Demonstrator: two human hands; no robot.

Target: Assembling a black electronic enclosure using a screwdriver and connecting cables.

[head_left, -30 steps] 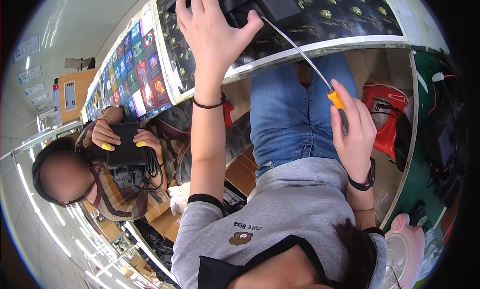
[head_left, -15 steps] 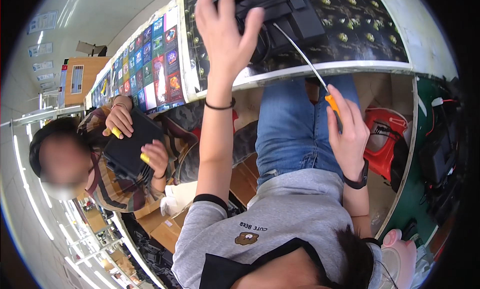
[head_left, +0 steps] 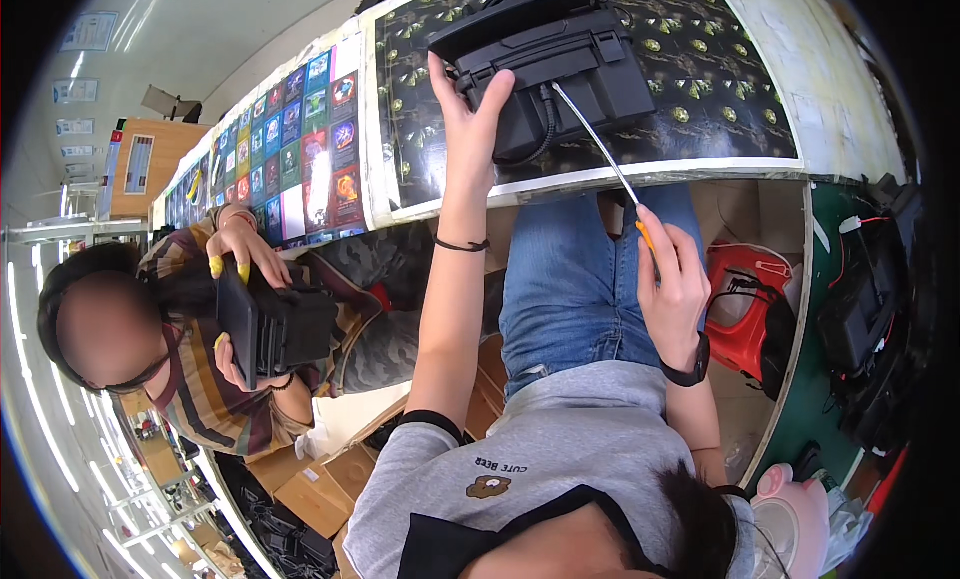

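Orange-handled screwdriver: gripped by the right hand
Black device: overlapped by the left hand, thumb spread; grasp cannot be told

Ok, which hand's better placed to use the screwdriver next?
Probably the right hand: it holds the screwdriver, tip toward the black device. The left hand is at the device's left end.

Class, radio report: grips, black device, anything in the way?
Left grip at device's left end. Right grip holding screwdriver, tip at device. Possible snag: cord beside tip.
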